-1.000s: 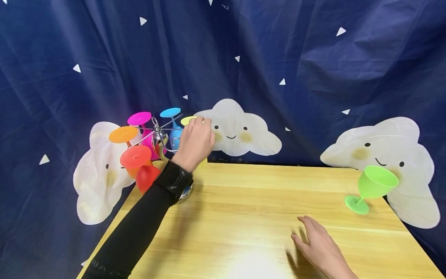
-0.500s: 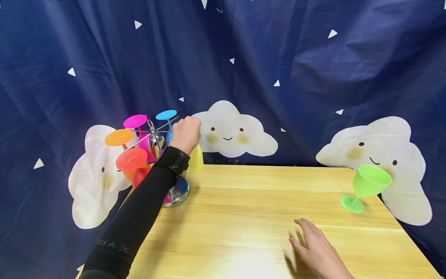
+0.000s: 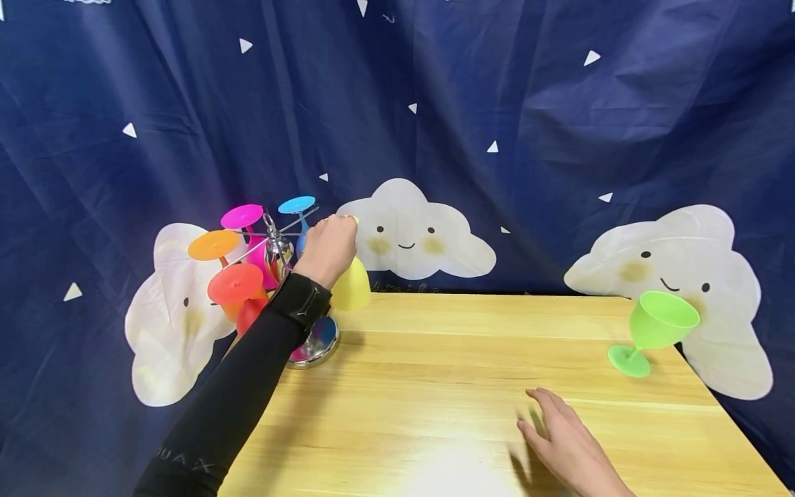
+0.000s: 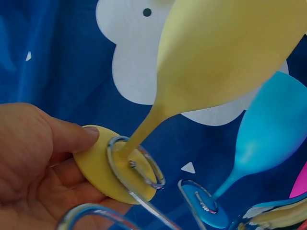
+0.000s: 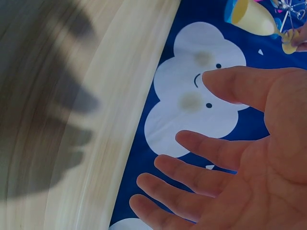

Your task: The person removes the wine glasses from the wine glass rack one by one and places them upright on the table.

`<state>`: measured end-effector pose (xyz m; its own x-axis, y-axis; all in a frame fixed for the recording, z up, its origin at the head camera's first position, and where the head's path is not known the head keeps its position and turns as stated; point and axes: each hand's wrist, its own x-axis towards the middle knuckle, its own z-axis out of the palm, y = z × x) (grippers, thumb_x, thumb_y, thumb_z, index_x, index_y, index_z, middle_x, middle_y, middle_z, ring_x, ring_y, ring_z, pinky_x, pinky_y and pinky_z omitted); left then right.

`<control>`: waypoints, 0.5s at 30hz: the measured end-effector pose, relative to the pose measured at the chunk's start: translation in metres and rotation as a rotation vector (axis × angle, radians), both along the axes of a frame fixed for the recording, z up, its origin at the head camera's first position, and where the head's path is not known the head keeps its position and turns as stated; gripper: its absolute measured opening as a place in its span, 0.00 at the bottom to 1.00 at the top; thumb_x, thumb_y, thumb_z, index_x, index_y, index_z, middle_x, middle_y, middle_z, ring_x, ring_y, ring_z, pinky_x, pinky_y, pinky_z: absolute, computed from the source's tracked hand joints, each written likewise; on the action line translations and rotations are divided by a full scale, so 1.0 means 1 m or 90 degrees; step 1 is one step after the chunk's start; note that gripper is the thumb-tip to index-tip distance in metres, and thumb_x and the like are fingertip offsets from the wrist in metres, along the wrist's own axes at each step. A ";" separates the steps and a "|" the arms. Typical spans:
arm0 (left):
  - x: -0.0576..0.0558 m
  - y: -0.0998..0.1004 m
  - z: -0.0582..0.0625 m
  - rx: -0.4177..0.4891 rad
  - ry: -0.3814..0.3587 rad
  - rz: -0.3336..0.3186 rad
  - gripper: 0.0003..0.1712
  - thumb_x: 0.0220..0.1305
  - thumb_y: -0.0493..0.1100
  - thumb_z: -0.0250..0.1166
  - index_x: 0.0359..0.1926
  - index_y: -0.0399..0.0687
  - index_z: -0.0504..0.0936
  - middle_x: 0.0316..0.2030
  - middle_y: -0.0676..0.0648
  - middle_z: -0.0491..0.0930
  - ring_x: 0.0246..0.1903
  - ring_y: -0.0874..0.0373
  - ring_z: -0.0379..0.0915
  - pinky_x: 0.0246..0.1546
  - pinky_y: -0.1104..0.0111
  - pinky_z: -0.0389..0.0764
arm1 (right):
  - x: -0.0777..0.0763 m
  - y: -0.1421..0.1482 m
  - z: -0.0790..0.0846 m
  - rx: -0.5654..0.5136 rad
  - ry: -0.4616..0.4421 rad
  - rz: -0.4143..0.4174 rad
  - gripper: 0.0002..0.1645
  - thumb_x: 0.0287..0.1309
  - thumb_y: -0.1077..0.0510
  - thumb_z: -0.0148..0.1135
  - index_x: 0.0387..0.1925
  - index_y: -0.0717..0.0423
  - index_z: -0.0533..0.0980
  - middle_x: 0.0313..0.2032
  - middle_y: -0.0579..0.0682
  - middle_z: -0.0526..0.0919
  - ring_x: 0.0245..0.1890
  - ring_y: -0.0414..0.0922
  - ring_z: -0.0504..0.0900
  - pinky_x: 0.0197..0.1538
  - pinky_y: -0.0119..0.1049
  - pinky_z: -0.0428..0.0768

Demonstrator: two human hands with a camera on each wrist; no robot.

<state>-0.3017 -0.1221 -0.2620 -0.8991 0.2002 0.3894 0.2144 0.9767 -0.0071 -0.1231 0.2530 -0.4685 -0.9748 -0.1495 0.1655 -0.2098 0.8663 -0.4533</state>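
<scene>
My left hand (image 3: 329,248) pinches the round foot of a yellow goblet (image 3: 351,286), which hangs upside down from a chrome rack (image 3: 315,345). In the left wrist view, the thumb lies on the foot's edge and fingers lie behind it. A wire loop (image 4: 112,160) of the rack runs around the goblet's stem. Beside it hangs a blue goblet (image 4: 268,129) in another loop. Over the table's right part is my right hand (image 3: 568,438), fingers spread and holding nothing. A green goblet (image 3: 661,321) stands upright beyond it.
Pink (image 3: 242,217), orange (image 3: 213,245) and red (image 3: 234,283) goblets also hang upside down on the rack. The wooden table (image 3: 447,359) ends against a dark blue curtain (image 3: 459,83) printed with clouds. The green goblet stands near the table's right edge.
My left hand has come slightly lower and nearer, and more of the yellow goblet's bowl shows below it. The right hand stays about where it was. The whole head view has shifted slightly.
</scene>
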 end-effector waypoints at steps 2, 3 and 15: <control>0.005 -0.001 0.001 0.006 0.003 -0.008 0.11 0.75 0.30 0.59 0.48 0.30 0.87 0.38 0.34 0.87 0.38 0.40 0.85 0.41 0.49 0.92 | 0.000 0.000 0.000 -0.001 0.003 0.000 0.32 0.71 0.52 0.71 0.66 0.67 0.75 0.65 0.68 0.80 0.65 0.70 0.79 0.64 0.68 0.80; 0.007 -0.001 0.002 0.010 0.003 -0.013 0.10 0.75 0.29 0.59 0.47 0.30 0.87 0.38 0.34 0.86 0.38 0.40 0.84 0.42 0.50 0.92 | 0.000 0.001 0.000 -0.001 0.004 0.000 0.32 0.71 0.53 0.71 0.66 0.68 0.75 0.65 0.68 0.80 0.65 0.70 0.79 0.64 0.68 0.80; 0.026 -0.027 0.010 0.080 -0.019 -0.005 0.13 0.72 0.25 0.57 0.52 0.24 0.85 0.42 0.28 0.87 0.41 0.35 0.87 0.54 0.44 0.90 | 0.001 0.001 0.002 -0.005 0.004 -0.002 0.31 0.71 0.53 0.71 0.67 0.68 0.75 0.66 0.68 0.80 0.65 0.70 0.79 0.64 0.68 0.80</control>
<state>-0.2760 -0.1494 -0.2520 -0.9091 0.1590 0.3850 0.2205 0.9678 0.1210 -0.1221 0.2537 -0.4667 -0.9742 -0.1451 0.1730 -0.2101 0.8632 -0.4591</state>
